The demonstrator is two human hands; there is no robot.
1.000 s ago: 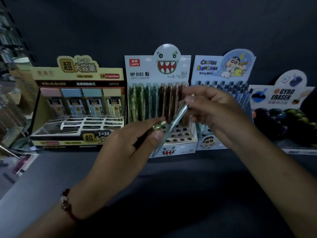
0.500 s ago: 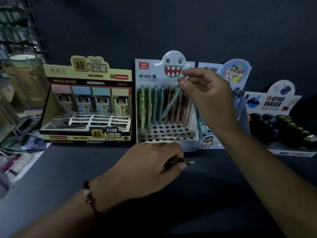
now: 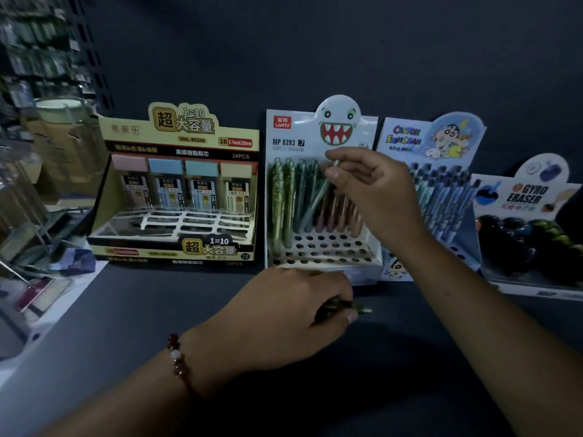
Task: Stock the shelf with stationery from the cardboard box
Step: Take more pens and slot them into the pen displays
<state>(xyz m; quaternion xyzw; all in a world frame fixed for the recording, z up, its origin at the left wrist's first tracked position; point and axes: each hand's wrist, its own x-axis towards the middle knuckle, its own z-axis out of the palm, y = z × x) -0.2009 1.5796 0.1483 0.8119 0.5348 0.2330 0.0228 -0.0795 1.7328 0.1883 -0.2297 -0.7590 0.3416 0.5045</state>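
My right hand (image 3: 375,190) pinches the top of a pale teal pencil (image 3: 317,198), tilted, its tip down among the holes of the white monster-face pencil display (image 3: 321,250). Green, teal and brown pencils stand in that display's back rows. My left hand (image 3: 296,313) rests low on the dark shelf (image 3: 126,326) in front of the display and grips several green pencils (image 3: 353,307), whose tips poke out to the right. The cardboard box is not in view.
A yellow lead-refill display (image 3: 176,190) stands to the left, a cartoon pen display (image 3: 441,184) and a Gyro Eraser display (image 3: 530,228) to the right. Loose packets and papers (image 3: 47,269) lie at the far left by the shelf edge.
My right hand has carried the teal pencil up from my left hand and lowered it tip-first into the monster display. My left hand has dropped to the shelf with the green pencils.
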